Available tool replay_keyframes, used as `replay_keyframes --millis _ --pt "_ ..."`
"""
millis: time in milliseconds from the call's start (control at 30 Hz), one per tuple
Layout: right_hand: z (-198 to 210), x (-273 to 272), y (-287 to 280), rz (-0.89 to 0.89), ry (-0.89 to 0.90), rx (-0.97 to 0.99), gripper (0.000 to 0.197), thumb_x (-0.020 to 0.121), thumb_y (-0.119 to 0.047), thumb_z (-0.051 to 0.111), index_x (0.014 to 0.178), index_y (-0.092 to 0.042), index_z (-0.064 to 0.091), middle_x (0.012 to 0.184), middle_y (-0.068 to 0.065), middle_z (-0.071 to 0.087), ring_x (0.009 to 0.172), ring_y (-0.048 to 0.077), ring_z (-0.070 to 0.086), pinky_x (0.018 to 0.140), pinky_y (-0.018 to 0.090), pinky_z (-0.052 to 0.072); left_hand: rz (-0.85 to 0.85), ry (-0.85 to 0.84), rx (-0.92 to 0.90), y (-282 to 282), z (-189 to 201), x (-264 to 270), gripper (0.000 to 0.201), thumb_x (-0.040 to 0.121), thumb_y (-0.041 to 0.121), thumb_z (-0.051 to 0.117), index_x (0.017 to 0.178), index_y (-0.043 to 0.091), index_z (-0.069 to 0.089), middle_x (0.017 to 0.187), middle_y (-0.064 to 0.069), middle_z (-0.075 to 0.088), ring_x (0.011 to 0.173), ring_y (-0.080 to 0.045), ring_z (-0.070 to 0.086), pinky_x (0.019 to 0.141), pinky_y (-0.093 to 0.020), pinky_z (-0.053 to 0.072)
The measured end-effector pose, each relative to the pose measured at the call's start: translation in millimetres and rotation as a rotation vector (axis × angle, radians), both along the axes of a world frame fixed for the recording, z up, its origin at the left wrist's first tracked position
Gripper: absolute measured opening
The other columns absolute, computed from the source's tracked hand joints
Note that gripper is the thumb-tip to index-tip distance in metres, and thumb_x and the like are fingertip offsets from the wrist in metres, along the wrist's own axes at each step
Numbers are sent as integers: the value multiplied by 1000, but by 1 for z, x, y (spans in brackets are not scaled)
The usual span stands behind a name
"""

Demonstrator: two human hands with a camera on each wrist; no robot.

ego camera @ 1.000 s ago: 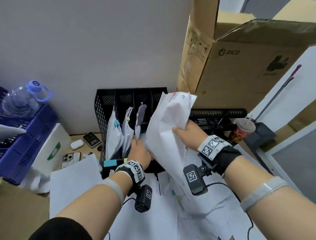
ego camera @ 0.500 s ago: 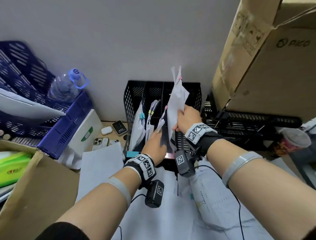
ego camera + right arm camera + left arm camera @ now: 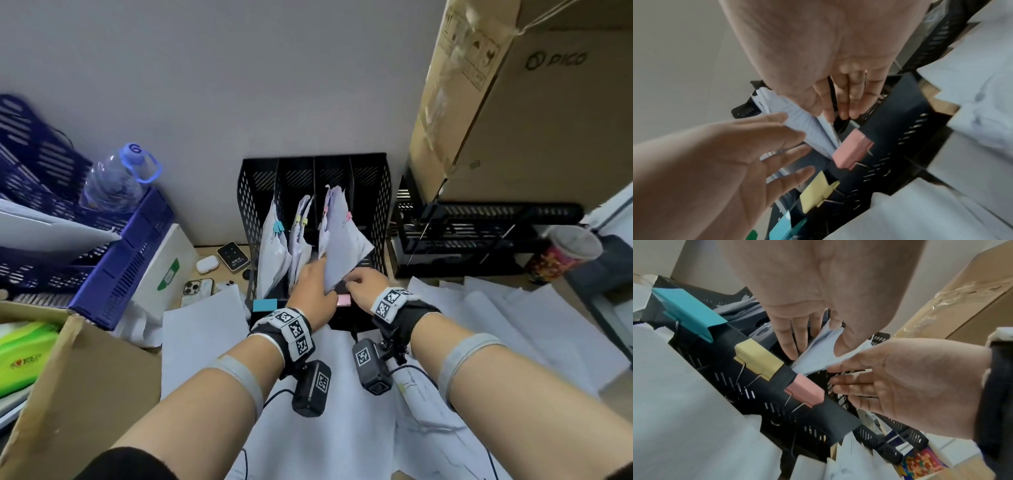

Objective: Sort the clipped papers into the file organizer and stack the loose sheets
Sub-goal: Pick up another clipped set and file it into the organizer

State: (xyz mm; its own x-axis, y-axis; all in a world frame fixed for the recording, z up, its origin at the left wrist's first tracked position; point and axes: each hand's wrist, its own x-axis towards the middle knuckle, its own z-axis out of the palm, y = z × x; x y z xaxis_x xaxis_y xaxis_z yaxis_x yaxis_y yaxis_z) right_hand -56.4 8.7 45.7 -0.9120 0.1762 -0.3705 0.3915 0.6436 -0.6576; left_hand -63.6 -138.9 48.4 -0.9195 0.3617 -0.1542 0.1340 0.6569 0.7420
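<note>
A black mesh file organizer point(image 3: 249, 205) stands against the wall. Teal point(image 3: 264, 304), yellow point(image 3: 758, 360) and pink binder clips point(image 3: 343, 300) sit on its front edge. A pink-clipped bundle point(image 3: 342, 250) leans in the third slot, beside a yellow-clipped bundle point(image 3: 299, 240) and a teal-clipped bundle point(image 3: 274, 253). My left hand point(image 3: 313, 291) touches the pink-clipped bundle's lower corner point(image 3: 824, 352) with straight fingers, thumb on its other face. My right hand point(image 3: 363, 282) reaches straight fingers into the slot just right of the bundle point(image 3: 818, 129). Loose sheets point(image 3: 342, 394) cover the desk below my wrists.
More loose sheets point(image 3: 513, 325) spread to the right. A blue crate point(image 3: 120, 246) with a water bottle point(image 3: 116, 181) stands left, an open cardboard box point(image 3: 85, 377) near left. Phones point(image 3: 198, 286) and an earbud case point(image 3: 207, 264) lie by the organizer. A big carton point(image 3: 531, 120) rests on black trays point(image 3: 479, 233); a cup point(image 3: 565, 253) is far right.
The pink-clipped bundle, held high above the organizer by my right hand, has come down into the third slot. My right hand has let go and dropped to the slot's front.
</note>
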Motion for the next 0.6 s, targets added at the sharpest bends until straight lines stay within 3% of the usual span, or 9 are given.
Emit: replay_keyframes --millis 100,200,267,367,433,500,600 --pt "-12 30 17 -95 -27 -30 19 87 -18 52 93 -28 68 104 0 69 99 20 64 87 28 50 56 56 33 11 -8 12 49 90 18 58 137 21 44 135 -4 43 114 -20 56 103 -37 48" --pt "-33 76 41 -121 -152 -18 19 92 -16 53 98 -18 70 104 5 68 96 25 63 86 29 49 0 17 96 35 -23 28 21 89 23 63 108 20 56 104 -3 56 82 -19 62 84 -35 55" --pt "-46 109 62 -180 -230 19 23 91 -14 53 103 -8 71 114 10 69 108 27 63 94 30 48 -95 -137 17 52 -42 41 10 88 26 64 96 20 60 90 -2 66 77 -19 64 76 -33 54" --pt "-62 154 94 -264 -370 43 28 90 -14 55 115 -10 67 127 7 64 120 24 57 98 25 43 -179 -476 -115 73 -76 65 12 89 25 66 89 17 58 85 -8 71 67 -18 68 68 -32 57" --pt "-68 173 111 -231 -444 65 35 92 -17 54 126 -12 61 138 6 57 127 22 52 102 24 39 -227 -593 -193 83 -92 77 16 89 23 67 82 12 58 78 -12 71 69 -25 69 74 -40 61" --pt "-71 183 124 -181 -501 71 41 96 -20 51 135 -14 54 147 4 49 134 21 46 105 23 35 -209 -621 -246 90 -104 85 21 88 20 67 74 13 54 84 -18 73 77 -30 70 83 -45 59" --pt "-79 185 133 -101 -537 89 43 97 -20 47 140 -15 49 150 3 44 134 22 46 104 24 36 -98 -607 -243 97 -115 90 13 86 18 67 85 17 54 96 -17 73 88 -33 74 86 -44 60"
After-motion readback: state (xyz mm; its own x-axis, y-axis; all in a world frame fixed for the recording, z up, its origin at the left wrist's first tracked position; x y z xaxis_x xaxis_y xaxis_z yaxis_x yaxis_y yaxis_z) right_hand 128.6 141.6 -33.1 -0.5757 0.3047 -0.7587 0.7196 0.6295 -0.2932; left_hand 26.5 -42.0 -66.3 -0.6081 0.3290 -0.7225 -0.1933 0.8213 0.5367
